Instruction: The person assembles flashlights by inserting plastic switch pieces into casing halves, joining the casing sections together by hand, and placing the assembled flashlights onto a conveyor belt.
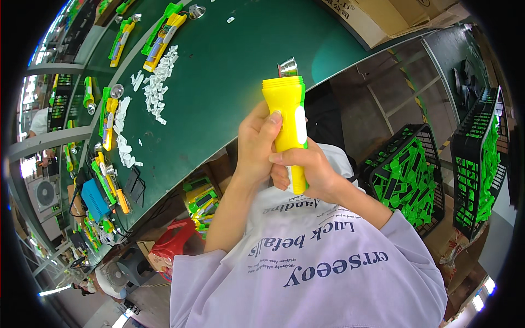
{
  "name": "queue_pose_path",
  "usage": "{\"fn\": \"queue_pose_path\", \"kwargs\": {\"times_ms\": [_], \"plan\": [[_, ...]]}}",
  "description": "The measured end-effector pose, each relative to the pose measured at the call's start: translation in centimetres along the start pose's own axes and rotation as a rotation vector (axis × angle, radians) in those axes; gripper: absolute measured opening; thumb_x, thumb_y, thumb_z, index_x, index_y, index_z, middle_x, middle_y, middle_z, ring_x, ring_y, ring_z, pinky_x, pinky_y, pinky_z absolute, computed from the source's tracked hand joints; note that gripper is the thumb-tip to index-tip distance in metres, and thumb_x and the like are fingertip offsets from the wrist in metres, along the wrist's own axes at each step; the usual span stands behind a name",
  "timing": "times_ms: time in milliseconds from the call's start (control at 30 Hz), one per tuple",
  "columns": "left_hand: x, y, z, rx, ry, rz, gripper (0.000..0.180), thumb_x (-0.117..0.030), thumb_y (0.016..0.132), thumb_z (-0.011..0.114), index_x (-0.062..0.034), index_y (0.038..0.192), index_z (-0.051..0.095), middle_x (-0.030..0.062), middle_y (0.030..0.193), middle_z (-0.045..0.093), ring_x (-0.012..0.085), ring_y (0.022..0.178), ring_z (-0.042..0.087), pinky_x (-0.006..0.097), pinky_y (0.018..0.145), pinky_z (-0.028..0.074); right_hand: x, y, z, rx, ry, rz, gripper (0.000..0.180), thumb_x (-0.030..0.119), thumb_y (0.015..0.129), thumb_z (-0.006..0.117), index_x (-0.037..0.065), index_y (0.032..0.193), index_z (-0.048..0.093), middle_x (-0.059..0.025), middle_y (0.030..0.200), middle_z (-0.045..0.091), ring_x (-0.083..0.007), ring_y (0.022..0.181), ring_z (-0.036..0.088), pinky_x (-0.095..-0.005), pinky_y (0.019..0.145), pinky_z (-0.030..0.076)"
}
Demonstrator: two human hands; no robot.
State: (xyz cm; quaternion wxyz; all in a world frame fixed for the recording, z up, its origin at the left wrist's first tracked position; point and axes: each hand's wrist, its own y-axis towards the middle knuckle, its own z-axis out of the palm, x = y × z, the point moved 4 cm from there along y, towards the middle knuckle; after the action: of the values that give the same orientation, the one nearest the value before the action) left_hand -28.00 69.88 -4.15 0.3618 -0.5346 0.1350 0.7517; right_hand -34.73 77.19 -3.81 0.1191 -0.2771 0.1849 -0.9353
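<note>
A yellow flashlight (288,98) with a green edge and a white side panel stands almost upright in front of my chest, its wide head up. Above its threaded rim sits a shiny silver reflector (287,68), tilted and out of the head. My left hand (256,136) is wrapped round the body, thumb pressed on the upper side. My right hand (311,167) grips the lower part, its thumb lying across the body. Beyond, on the green table (213,71), small white plastic pieces (156,90) lie in a pile.
Opened yellow-and-green flashlights (164,39) lie along the table's far left. A blue box (95,200) stands farther left. At the right are black crates (367,164) of green parts. A cardboard box (377,27) sits at the back; a red stool (172,240) stands below the table.
</note>
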Motion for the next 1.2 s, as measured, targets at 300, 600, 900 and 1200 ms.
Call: {"fn": "queue_pose_path", "kwargs": {"times_ms": [300, 600, 900, 1200], "plan": [[-0.7, -0.3, 0.3, -0.002, -0.109, 0.038, 0.039, -0.022, 0.096, 0.054, 0.004, 0.126, 0.052, 0.0161, 0.108, 0.067, 0.0155, 0.085, 0.066, 0.028, 0.074, 0.054, -0.2, 0.0, 0.2, 0.062, 0.091, 0.051, 0.016, 0.008, 0.079, 0.063, 0.004, 0.087, 0.05, -0.006, 0.056, 0.05, -0.0169, 0.042, 0.049, -0.0303, 0.043, 0.04], [-0.4, -0.6, 0.2, -0.03, -0.153, 0.071, 0.038, -0.022, 0.096, 0.053, 0.0041, 0.123, 0.054, 0.0182, 0.108, 0.067, 0.0161, 0.084, 0.067, 0.028, 0.073, 0.055, -0.4, 0.1, 0.2, 0.099, 0.125, 0.105, 0.016, 0.009, 0.078, 0.064, 0.005, 0.085, 0.049, -0.0054, 0.056, 0.049, -0.0163, 0.042, 0.049, -0.0309, 0.043, 0.039], [-0.3, -0.6, -0.3, -0.049, -0.185, 0.078, 0.04, -0.023, 0.095, 0.054, 0.0043, 0.125, 0.052, 0.0194, 0.109, 0.067, 0.0166, 0.085, 0.067, 0.028, 0.074, 0.055, -0.6, 0.1, 0.4, 0.14, 0.135, 0.116, 0.014, 0.009, 0.079, 0.064, 0.005, 0.079, 0.051, -0.0059, 0.056, 0.05, -0.0164, 0.042, 0.049, -0.0305, 0.044, 0.039], [-2.1, -1.4, -1.3, -0.075, -0.156, 0.102, 0.055, -0.032, 0.093, 0.062, 0.0042, 0.132, 0.047, 0.0213, 0.123, 0.06, 0.0217, 0.104, 0.063, 0.032, 0.088, 0.052, 0.4, 0.8, 1.1, 0.187, -0.09, 0.117, 0.016, 0.014, 0.079, 0.066, 0.004, 0.082, 0.055, -0.0052, 0.057, 0.052, -0.0163, 0.046, 0.051, -0.0301, 0.047, 0.041]]}}
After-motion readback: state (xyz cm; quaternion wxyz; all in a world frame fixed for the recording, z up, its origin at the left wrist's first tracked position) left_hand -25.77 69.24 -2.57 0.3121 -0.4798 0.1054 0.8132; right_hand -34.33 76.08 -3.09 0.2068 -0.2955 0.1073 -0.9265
